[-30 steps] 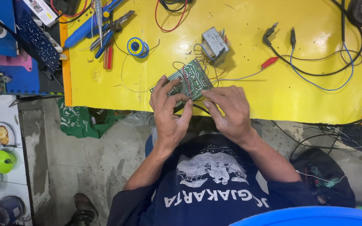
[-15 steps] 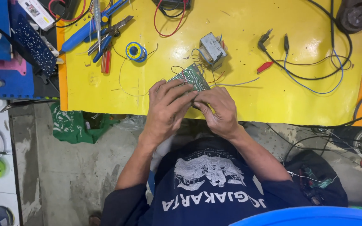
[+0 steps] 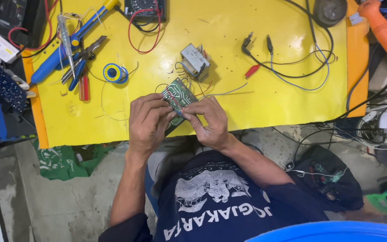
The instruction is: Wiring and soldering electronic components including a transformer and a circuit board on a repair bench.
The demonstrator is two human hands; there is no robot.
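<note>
Hands slid down-left; left hand (image 3: 146, 123) and right hand (image 3: 209, 121) both pinch the small green circuit board (image 3: 178, 95), wiring unfinished, looks like.

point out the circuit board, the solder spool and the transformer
circuit board (image 3: 178, 93), head view, bare green face above the fingers
solder spool (image 3: 113, 72), head view, blue hub
transformer (image 3: 194, 60), head view, grey metal top

small electronics repair workshop. yellow bench (image 3: 269, 107) strewn with pliers (image 3: 83, 60), screwdriver (image 3: 83, 87), solder spool (image 3: 114, 73), transformer (image 3: 195, 61), test leads (image 3: 258, 58), a meter (image 3: 145, 9) at the far edge. loose wires everywhere; bare concrete floor (image 3: 59, 206) below, more cables and parts heaped at the sides.
</note>
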